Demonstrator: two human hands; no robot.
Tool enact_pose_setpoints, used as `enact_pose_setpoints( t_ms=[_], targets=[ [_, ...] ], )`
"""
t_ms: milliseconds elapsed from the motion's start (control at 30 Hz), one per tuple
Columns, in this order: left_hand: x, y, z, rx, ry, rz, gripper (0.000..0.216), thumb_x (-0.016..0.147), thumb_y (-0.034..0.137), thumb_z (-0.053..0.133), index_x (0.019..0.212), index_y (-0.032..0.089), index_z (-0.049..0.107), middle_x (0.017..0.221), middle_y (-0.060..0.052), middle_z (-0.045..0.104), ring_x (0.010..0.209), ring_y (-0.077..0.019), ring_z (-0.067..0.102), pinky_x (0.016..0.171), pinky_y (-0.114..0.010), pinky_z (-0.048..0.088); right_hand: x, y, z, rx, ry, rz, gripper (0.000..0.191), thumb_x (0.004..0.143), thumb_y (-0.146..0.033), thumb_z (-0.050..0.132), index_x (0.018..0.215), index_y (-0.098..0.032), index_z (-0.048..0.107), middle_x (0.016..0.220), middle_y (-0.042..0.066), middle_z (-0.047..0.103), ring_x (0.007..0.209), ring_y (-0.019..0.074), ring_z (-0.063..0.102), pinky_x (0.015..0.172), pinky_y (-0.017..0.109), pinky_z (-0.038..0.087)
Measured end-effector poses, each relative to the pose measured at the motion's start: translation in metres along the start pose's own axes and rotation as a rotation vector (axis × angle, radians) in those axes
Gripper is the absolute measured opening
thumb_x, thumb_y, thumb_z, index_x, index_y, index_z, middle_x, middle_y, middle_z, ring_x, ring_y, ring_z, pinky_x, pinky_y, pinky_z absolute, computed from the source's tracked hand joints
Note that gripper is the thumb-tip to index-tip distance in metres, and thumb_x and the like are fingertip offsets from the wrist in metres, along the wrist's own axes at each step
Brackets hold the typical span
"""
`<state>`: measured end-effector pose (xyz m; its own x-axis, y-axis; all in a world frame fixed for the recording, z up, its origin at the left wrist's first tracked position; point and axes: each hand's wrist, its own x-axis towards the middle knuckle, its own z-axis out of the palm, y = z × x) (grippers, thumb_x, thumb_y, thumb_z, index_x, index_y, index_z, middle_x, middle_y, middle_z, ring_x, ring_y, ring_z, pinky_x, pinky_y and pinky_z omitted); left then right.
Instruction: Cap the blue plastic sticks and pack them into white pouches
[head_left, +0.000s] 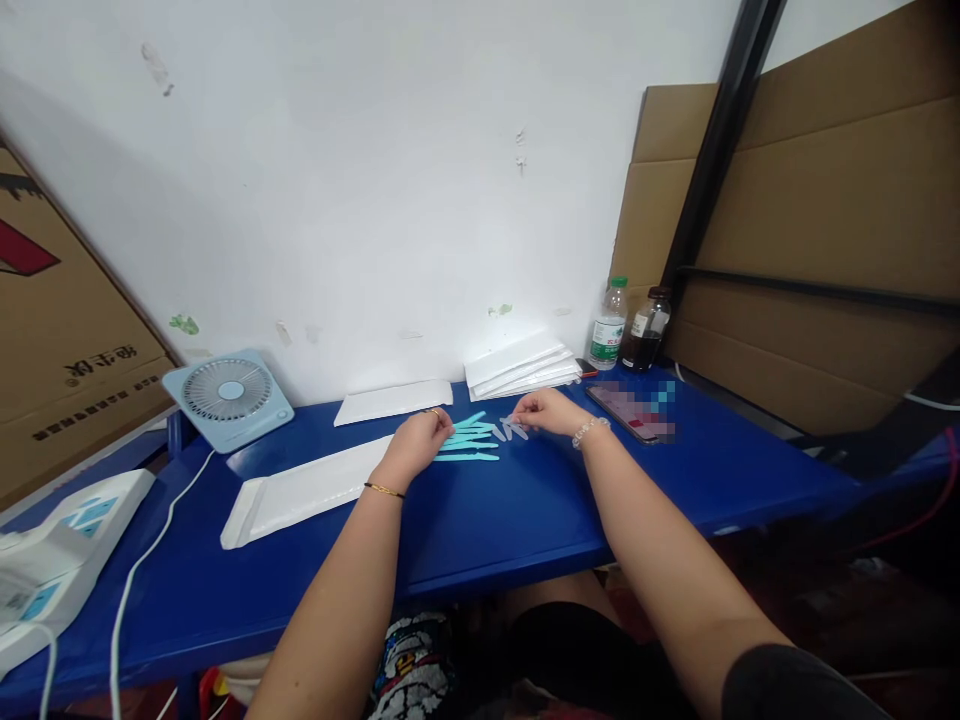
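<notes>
Several light blue plastic sticks [471,446] lie in a loose bunch on the blue table [487,530]. My left hand [417,443] rests curled on their left ends, fingers closed over them. My right hand [541,411] is just right of the bunch, pinching small clear plastic pieces [514,430] between its fingertips. A long white pouch [300,491] lies flat to the left of my left hand.
A stack of white pouches [521,368] and one flat pouch [394,401] lie by the wall. A small blue fan [228,396] stands at the left, a white device [52,555] nearer. A phone [630,412], a water bottle [608,325] and a dark bottle [648,330] sit at the right.
</notes>
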<state>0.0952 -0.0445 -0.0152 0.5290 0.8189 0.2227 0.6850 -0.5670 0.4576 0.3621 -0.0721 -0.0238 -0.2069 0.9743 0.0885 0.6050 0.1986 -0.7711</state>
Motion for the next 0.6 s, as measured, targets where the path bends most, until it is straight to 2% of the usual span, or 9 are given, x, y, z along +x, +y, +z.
enact_pose_setpoints(
  t_ms=[100,200,300,367,433,533,600],
  targets=[
    [0.001,-0.006,-0.001,-0.177,0.014,-0.056,0.020,0.085,0.036,0.043,0.085,0.019,0.053,0.075,-0.001,0.060,0.068,-0.0150,0.058,0.057,-0.023,0.038,-0.001,0.009,-0.008,-0.111,0.163,0.013,0.021,0.070,-0.032,0.068,0.082,-0.014,0.070,0.070,0.003,0.067,0.063,0.0138,0.057,0.060,0.023,0.043],
    [0.002,-0.007,0.003,-0.260,-0.028,-0.054,0.020,0.085,0.035,0.042,0.087,0.019,0.052,0.076,0.000,0.057,0.062,-0.0123,0.056,0.055,-0.022,0.038,-0.002,0.007,-0.007,-0.217,0.240,-0.087,0.017,0.072,-0.028,0.065,0.084,-0.017,0.071,0.079,0.003,0.067,0.069,0.0139,0.056,0.062,0.023,0.042],
    [0.003,-0.006,0.006,-0.200,0.011,-0.036,0.021,0.085,0.035,0.041,0.087,0.019,0.054,0.073,0.001,0.056,0.061,-0.0120,0.050,0.056,-0.023,0.037,-0.002,-0.008,0.011,-0.200,0.083,-0.182,0.016,0.075,-0.030,0.063,0.081,-0.018,0.071,0.074,0.001,0.065,0.063,0.0122,0.054,0.058,0.022,0.040],
    [0.004,-0.007,0.006,-0.163,0.045,-0.016,0.023,0.085,0.038,0.044,0.087,0.019,0.056,0.075,0.001,0.058,0.065,-0.0128,0.050,0.059,-0.024,0.037,-0.002,-0.019,0.027,-0.194,-0.053,-0.249,0.019,0.072,-0.033,0.067,0.084,-0.018,0.071,0.071,0.001,0.064,0.062,0.0120,0.054,0.057,0.022,0.040],
    [0.004,-0.007,0.004,-0.153,0.055,-0.010,0.025,0.084,0.040,0.046,0.089,0.019,0.057,0.078,0.000,0.059,0.067,-0.0132,0.050,0.061,-0.024,0.037,0.000,-0.028,0.041,-0.248,-0.128,-0.319,0.023,0.067,-0.034,0.072,0.084,-0.019,0.071,0.073,0.000,0.064,0.063,0.0123,0.055,0.057,0.022,0.039],
    [0.004,-0.009,0.003,-0.148,0.055,-0.018,0.025,0.084,0.040,0.046,0.089,0.019,0.059,0.078,-0.001,0.061,0.067,-0.0136,0.051,0.060,-0.024,0.037,0.001,-0.032,0.044,-0.317,-0.114,-0.353,0.017,0.068,-0.030,0.071,0.082,-0.019,0.070,0.073,0.000,0.064,0.062,0.0123,0.055,0.057,0.022,0.039],
    [0.003,-0.009,0.002,-0.152,0.058,-0.025,0.026,0.086,0.040,0.043,0.084,0.019,0.058,0.076,-0.001,0.062,0.064,-0.0137,0.051,0.057,-0.024,0.037,-0.001,-0.025,0.031,-0.321,-0.004,-0.310,0.011,0.074,-0.024,0.062,0.081,-0.019,0.070,0.072,0.001,0.065,0.063,0.0125,0.056,0.059,0.022,0.040]
  ],
)
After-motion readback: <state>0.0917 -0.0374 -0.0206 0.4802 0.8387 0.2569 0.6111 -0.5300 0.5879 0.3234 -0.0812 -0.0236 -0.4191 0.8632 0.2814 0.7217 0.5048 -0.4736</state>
